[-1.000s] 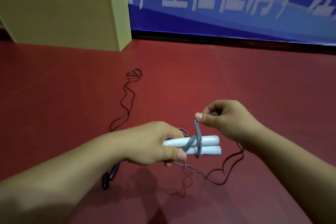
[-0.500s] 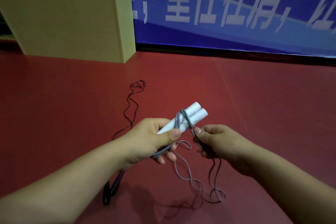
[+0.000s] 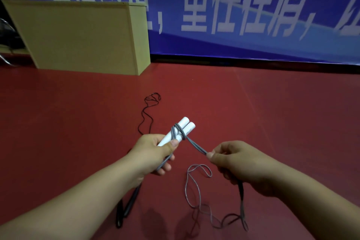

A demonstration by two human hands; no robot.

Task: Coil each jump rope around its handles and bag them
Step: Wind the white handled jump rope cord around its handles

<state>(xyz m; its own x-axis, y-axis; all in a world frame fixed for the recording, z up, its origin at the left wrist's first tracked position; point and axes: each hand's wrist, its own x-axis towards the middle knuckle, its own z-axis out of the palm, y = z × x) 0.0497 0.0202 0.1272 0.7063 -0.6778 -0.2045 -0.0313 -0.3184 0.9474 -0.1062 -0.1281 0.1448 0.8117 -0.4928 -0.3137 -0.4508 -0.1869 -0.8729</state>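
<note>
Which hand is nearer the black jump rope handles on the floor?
Left. The left hand is above the black handles; the right hand is farther off, across the grey cord.

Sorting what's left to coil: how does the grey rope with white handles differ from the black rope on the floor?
The grey rope with white handles is held up, a few turns wrapped round its paired handles; the black rope with black handles lies uncoiled on the red floor. Left hand grips the white handles, right hand pinches the grey cord; the black rope is untouched. Both are thin cords.
</note>
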